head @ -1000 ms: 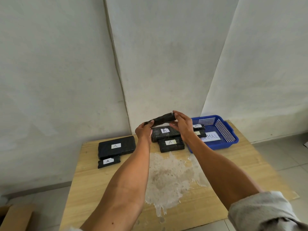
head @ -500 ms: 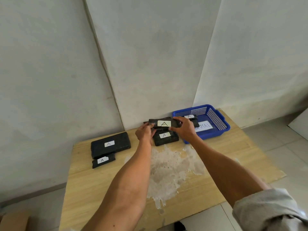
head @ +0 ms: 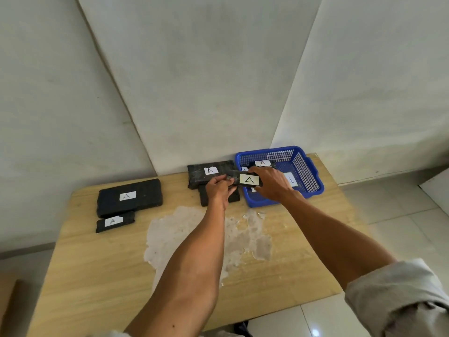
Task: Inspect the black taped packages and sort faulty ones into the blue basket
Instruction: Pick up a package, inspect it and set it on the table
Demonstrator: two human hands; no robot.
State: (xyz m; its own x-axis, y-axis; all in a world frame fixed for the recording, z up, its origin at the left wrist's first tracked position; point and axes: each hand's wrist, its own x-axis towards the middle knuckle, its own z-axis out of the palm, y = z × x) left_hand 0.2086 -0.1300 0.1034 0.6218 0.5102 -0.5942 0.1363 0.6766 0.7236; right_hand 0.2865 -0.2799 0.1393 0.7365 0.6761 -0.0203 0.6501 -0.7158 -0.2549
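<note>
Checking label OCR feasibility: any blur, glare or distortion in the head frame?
Head view: light is soft, shadows faint; the A label on the held package reads clearly, though its end in the left hand looks smeared; fisheye bends wall seams and table edges; one glare spot on the floor tile.

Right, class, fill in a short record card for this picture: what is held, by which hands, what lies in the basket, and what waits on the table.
Held item: small black package with a white A label
Grip: left hand and right hand each hold one end
Location: above the left rim of the blue basket
In basket: one labelled package visible, more partly hidden
On table: large package and small package at left; middle package by basket
</note>
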